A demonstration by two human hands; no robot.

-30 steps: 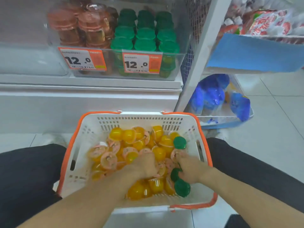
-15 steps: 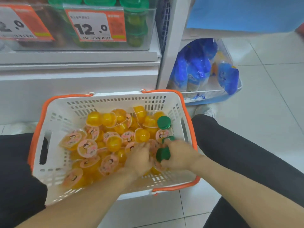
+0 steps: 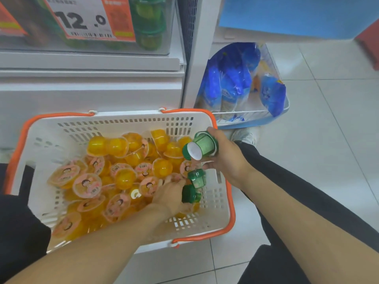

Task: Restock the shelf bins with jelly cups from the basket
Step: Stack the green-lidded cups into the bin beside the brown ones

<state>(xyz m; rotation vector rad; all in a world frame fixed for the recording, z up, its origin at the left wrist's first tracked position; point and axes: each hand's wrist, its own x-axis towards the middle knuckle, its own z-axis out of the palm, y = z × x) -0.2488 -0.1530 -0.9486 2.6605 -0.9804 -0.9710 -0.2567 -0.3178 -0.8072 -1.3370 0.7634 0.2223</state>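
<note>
- Orange-rimmed white plastic basket (image 3: 43, 140) on the tiled floor, between dark-trousered knees, below the shelf.
- Heaped inside: yellow jelly cups (image 3: 123, 177), many with pink printed lids, filling the left and middle.
- Up at top left, clear shelf bin (image 3: 168, 27) with green-lidded cups stacked inside; price tag (image 3: 90, 17) reading 12.0 on its front.
- Left hand (image 3: 172, 197) low in the basket's right part, grip curled round a green jelly cup (image 3: 189, 193) lying among the yellow ones.
- Just above it, a second green cup (image 3: 196, 178), upright against the basket's right wall; cannot tell whether touched by either hand.
- Right hand (image 3: 227, 156) over the basket's right rim, grip closed round a tilted green-lidded jelly cup (image 3: 202, 145), white base turned towards the camera.
- Far right: blue snack bags (image 3: 231, 85) in a wire rack on the floor.
</note>
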